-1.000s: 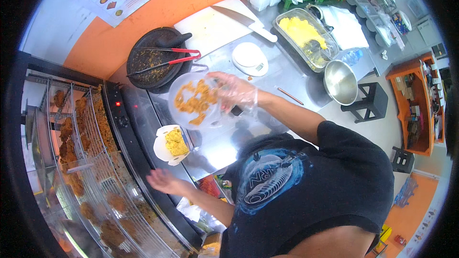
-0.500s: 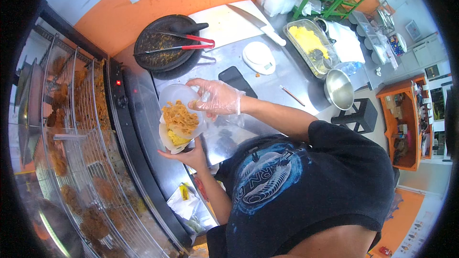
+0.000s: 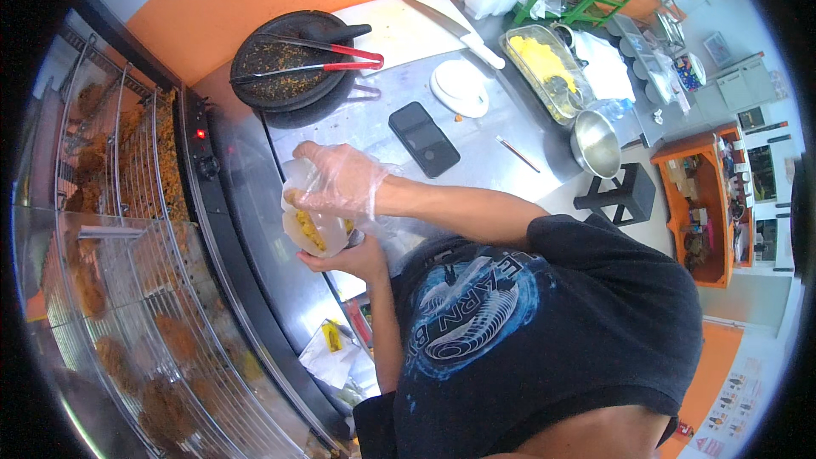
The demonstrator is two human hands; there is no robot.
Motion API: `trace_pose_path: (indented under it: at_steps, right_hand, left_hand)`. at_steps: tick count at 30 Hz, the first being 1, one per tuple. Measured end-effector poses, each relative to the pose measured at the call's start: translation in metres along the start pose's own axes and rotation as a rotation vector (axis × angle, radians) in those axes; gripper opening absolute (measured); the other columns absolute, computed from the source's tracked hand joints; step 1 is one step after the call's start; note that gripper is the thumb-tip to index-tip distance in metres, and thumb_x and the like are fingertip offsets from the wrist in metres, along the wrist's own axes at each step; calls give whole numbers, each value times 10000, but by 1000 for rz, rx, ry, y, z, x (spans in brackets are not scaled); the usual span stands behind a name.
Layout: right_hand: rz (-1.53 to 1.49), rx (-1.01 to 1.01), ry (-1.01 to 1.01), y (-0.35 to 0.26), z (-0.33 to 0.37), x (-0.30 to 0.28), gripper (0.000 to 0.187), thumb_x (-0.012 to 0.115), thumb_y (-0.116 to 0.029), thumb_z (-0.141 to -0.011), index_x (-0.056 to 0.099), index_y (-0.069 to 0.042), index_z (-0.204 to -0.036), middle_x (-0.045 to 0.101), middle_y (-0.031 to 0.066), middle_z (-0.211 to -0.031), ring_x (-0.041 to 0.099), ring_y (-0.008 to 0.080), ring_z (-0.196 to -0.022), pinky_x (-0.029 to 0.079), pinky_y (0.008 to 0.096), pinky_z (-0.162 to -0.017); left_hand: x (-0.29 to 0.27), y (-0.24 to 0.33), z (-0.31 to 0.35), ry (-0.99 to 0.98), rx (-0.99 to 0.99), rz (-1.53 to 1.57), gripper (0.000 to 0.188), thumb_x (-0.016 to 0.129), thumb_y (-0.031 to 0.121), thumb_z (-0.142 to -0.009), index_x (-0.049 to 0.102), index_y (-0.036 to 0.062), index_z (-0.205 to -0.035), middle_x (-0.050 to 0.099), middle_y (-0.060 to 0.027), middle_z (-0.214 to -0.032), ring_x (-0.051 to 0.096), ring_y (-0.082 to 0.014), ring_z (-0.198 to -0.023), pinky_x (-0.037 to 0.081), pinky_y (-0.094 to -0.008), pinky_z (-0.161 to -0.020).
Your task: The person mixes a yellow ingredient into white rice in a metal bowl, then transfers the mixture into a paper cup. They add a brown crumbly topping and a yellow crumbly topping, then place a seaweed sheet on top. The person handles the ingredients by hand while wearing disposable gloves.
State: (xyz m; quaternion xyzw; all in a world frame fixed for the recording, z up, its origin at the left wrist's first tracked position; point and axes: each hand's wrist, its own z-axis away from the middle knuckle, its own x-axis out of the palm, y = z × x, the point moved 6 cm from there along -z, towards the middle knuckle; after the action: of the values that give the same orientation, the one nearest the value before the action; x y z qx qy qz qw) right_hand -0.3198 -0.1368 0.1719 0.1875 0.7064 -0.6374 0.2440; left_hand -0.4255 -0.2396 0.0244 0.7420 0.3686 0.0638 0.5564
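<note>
My left hand [image 3: 353,261], bare, cups a small whitish food box [image 3: 316,242] from below. Yellow food with some golden-brown bits [image 3: 309,226] shows inside it. Above the box, my right hand [image 3: 340,178], in a clear plastic glove, grips a translucent white bowl [image 3: 297,172]. The bowl is tipped over towards the box, and the glove covers much of it. How much food is still in the bowl is hidden. A black phone [image 3: 423,139] lies on the steel counter beyond my right wrist.
A heated glass cabinet [image 3: 127,229] with fried pieces on racks stands along the left. At the back are a black stone mortar [image 3: 280,89] with red-handled tongs [image 3: 336,57], a white board [image 3: 391,30] with a knife [image 3: 450,27], a scale [image 3: 459,89], a yellow-food tray [image 3: 544,68] and a steel bowl [image 3: 597,144].
My right hand has moved left and turned the bowl over towards the box. The brown crispy pieces that lay in the bowl are mostly out of sight. My left hand still holds the box.
</note>
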Motion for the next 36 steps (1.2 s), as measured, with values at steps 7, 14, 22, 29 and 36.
trace_pose_path:
  at_steps: [7,14,22,29,36]
  right_hand:
    - [132,52,-37,-10,-20,3,693,698,-517,-814,600,84,-1146,678,344,-928,701,450,-891,564,456,-824]
    - [95,55,52,-18,-27,-11,708,688,-538,-789,622,77,-1135,686,327,-904,698,443,-904,555,469,-825]
    - [110,21,13,-33,-21,-18,656,713,-520,-805,617,50,-1116,680,308,-837,703,437,-831,558,467,-777]
    - [187,-176,252,-18,-22,-66,619,697,-531,-854,602,7,-1146,677,230,-818,686,332,-657,568,422,-642]
    - [-478,453,508,166,34,-169,424,611,-352,-962,534,-30,-1228,594,113,-851,587,154,-543,486,302,-420]
  left_hand:
    - [3,-3,-1,-10,2,-55,1210,860,193,-647,31,-57,-1494,205,-288,-1433,264,-459,-1364,222,-596,-1149]
    - [-20,-1,-4,-37,70,279,898,788,254,-800,257,-49,-1458,285,-271,-1413,346,-415,-1314,278,-572,-1100]
    - [-64,22,-55,-186,104,-230,195,749,188,-861,728,88,-1026,549,-146,-1235,490,-349,-1188,418,-481,-985]
    - [-64,39,-88,-317,295,-654,133,794,251,-792,768,168,-892,567,-55,-1299,481,-329,-1219,448,-480,-925]
    - [-54,40,-89,-347,379,-723,135,778,244,-805,767,180,-922,581,-52,-1287,495,-327,-1215,450,-467,-923]
